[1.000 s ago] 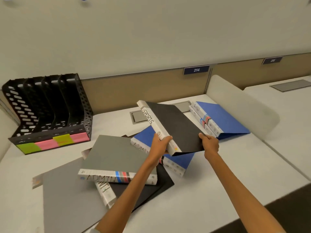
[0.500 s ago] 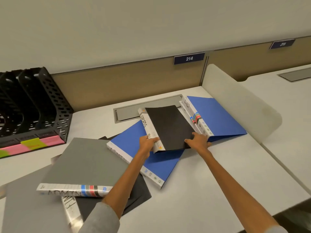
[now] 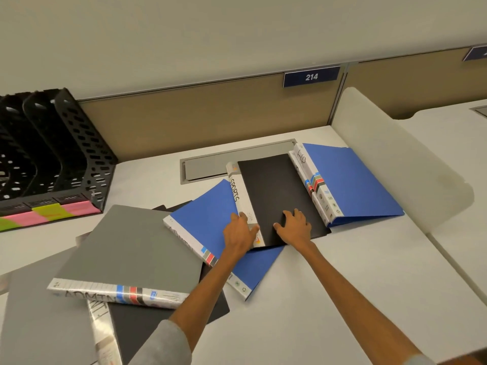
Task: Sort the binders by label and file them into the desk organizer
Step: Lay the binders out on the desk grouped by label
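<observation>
Since a second ago the SPORTS binder (image 3: 274,196) has come down from a raised, tilted hold. It now lies flat on the surface (image 3: 342,272), black cover up and spine label readable.

Position: it sits just beside the blue HR binder (image 3: 350,180) on its right. Its near left corner overlaps a second blue binder (image 3: 205,214), whose spine label I cannot read in full.

My left grip (image 3: 241,230) holds the near end of the SPORTS spine loosely, thumb on top and fingers along the outer edge. My right grip (image 3: 295,227) is released, fingers spread and pressing flat on the black cover.

Assessment: this is the sorting stage, and nothing is filed. The desk organizer (image 3: 79,143) stands well apart at far left, and the slots in view hold nothing.

Recommendations:
- Keep the right palm down as an anchor while the left squares the spine parallel to the HR spine.
- Slide the binder off the blue one beneath so that binder can be drawn out without dragging this one.
- Leave the label facing up.

The grey ADMIN binder (image 3: 126,248) and those under it remain unsorted.
</observation>
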The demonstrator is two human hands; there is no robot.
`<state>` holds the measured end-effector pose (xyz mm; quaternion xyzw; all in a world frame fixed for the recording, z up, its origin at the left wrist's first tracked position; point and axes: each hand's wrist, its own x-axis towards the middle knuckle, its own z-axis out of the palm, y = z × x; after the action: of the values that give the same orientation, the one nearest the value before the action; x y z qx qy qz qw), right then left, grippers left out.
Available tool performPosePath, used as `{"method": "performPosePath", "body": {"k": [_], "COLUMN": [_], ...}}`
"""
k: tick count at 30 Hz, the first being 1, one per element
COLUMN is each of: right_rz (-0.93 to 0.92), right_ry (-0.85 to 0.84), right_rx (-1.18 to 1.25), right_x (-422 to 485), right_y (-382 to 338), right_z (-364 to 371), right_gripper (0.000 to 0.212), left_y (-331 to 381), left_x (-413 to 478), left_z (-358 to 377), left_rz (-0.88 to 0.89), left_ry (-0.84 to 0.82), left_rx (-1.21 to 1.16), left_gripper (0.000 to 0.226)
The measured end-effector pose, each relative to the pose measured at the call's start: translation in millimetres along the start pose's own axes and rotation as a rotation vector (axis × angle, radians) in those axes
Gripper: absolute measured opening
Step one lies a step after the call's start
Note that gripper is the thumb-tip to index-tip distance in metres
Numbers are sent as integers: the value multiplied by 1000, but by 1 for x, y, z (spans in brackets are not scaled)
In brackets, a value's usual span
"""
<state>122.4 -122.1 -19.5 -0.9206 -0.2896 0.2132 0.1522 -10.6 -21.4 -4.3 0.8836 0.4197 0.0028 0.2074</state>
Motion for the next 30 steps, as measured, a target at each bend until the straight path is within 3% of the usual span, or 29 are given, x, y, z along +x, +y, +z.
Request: {"method": "performPosePath", "body": {"k": [10,18,30], "right_rz": [-6,-175,-394], "right_ry": [55,191,264], "right_rx": [20,233,420], "right_x": [-4,-25,-71], "right_y": [0,-27,-109], "right_z": [8,25,51], "right_gripper": [59,40,38], "left_y": [-18,-26,-104], "left_x": [-3,-26,-60], "left_z": [12,2,-48], "left_rz": [67,21,33], "left_ry": [-21,201,407], "left_rx": [0,-451,-558], "left_gripper": [76,45,30]}}
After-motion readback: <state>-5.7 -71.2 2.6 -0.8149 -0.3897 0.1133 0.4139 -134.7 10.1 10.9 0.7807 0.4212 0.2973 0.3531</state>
